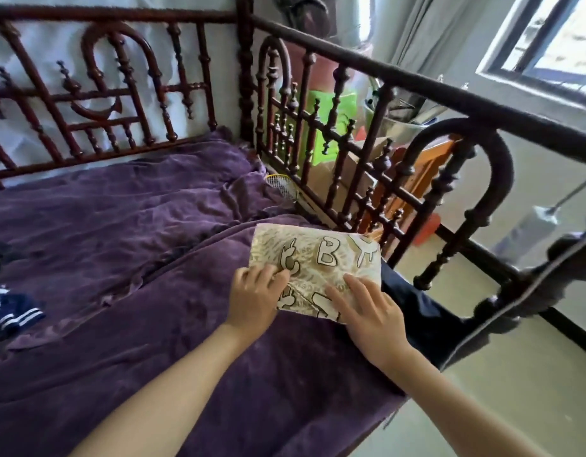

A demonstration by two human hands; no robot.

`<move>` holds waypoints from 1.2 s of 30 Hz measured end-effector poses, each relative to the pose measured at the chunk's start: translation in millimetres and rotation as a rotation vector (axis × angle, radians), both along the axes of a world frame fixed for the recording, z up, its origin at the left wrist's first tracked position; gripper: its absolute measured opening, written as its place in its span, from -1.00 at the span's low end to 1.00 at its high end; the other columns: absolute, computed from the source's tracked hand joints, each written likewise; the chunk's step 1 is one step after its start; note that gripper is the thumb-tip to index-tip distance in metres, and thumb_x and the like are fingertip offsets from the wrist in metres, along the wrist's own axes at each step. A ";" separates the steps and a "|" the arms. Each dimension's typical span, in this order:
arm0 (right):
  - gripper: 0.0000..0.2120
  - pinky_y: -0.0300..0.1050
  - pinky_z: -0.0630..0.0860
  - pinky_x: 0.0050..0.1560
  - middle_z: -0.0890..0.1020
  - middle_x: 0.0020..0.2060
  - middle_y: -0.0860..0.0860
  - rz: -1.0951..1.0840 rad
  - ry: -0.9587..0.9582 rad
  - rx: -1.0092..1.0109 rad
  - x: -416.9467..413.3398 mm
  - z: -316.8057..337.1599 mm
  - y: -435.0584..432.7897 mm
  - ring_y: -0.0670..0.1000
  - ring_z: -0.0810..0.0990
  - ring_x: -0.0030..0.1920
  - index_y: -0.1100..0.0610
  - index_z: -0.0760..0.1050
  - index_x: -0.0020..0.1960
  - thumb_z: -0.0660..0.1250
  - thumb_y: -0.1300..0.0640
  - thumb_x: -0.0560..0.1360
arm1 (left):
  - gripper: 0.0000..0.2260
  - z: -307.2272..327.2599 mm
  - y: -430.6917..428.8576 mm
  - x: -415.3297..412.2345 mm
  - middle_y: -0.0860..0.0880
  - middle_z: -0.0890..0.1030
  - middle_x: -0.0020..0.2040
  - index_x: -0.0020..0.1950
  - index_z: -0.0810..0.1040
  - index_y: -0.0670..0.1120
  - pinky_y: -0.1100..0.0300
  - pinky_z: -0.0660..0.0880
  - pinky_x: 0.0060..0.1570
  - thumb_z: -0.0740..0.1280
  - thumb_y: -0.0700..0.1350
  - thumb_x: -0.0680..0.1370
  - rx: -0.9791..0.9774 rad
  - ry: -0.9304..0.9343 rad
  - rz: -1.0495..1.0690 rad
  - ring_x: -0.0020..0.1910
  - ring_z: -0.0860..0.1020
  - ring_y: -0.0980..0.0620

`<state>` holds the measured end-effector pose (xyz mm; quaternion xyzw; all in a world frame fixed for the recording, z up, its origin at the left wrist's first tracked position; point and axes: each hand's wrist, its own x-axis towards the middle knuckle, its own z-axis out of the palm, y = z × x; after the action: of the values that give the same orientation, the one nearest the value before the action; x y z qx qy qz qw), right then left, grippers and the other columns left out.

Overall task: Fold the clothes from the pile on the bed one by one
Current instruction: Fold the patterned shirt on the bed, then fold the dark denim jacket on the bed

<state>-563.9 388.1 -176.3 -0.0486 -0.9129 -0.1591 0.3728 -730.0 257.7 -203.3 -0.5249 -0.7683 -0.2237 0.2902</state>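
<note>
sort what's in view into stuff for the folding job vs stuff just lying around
For the job: printed garment, left hand and right hand on it; navy striped garment; dark blue cloth.
Lying about: yellow racket, green bag, purple blanket.

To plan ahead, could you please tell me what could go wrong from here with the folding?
The printed cloth lies near the edge of the bed, partly on a dark cloth; a push by the right hand may slide it off. The left hand seems to pinch its near-left edge; letting go may let the fold open.
</note>
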 end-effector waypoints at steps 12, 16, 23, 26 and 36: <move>-0.36 0.20 -0.05 0.46 -0.07 0.53 0.11 -0.827 -0.889 -0.778 116.3 -110.0 99.0 0.18 -0.09 0.52 -0.13 0.09 0.48 0.08 -0.35 0.49 | -0.23 -69.0 149.5 97.5 -0.17 -0.28 0.53 0.52 -0.25 0.12 -0.19 -0.12 0.43 0.27 0.01 0.54 -1.196 -0.379 -0.227 0.51 -0.22 -0.20; -0.45 0.12 0.24 0.34 0.22 0.41 0.11 -0.814 -0.867 -0.749 90.2 -116.4 107.3 0.18 0.17 0.41 -0.09 0.22 0.43 0.00 -0.32 0.53 | -0.30 -68.2 131.0 82.0 -0.16 -0.21 0.54 0.53 -0.20 0.09 -0.13 -0.09 0.45 0.21 0.01 0.57 -1.152 -0.412 -0.133 0.52 -0.18 -0.16; -0.54 0.02 0.28 0.24 0.37 0.33 0.14 -0.511 -0.726 -0.634 -1.3 -82.2 82.0 0.14 0.30 0.35 0.07 0.42 0.29 0.09 -0.19 0.56 | -0.37 -41.4 66.7 26.9 -0.12 -0.12 0.55 0.55 -0.12 0.06 -0.04 0.00 0.45 0.16 0.03 0.58 -0.920 -0.484 0.152 0.52 -0.07 -0.10; -0.54 0.00 0.29 0.24 0.30 0.38 0.14 -0.320 -0.741 -0.579 -59.0 -61.8 48.0 0.11 0.25 0.38 0.08 0.37 0.32 0.07 -0.17 0.57 | -0.41 -22.3 14.1 -4.4 -0.09 -0.04 0.56 0.55 -0.05 0.05 0.01 0.03 0.44 0.14 0.05 0.58 -0.778 -0.523 0.345 0.52 -0.02 -0.04; -0.58 0.01 0.34 0.27 0.31 0.39 0.06 0.382 -0.719 -0.262 -200.9 -1.5 -181.3 0.11 0.26 0.40 0.00 0.37 0.34 0.09 -0.16 0.56 | -0.51 32.4 -261.2 1.7 -0.09 0.33 0.38 0.47 0.20 -0.04 0.02 0.27 0.26 0.18 0.00 0.55 -0.357 -0.697 1.169 0.35 0.29 -0.07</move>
<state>-764.8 206.8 -177.8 0.1328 -0.9899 0.0235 0.0444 -728.3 -3.5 -171.0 0.0366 -0.9977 -0.0568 0.0093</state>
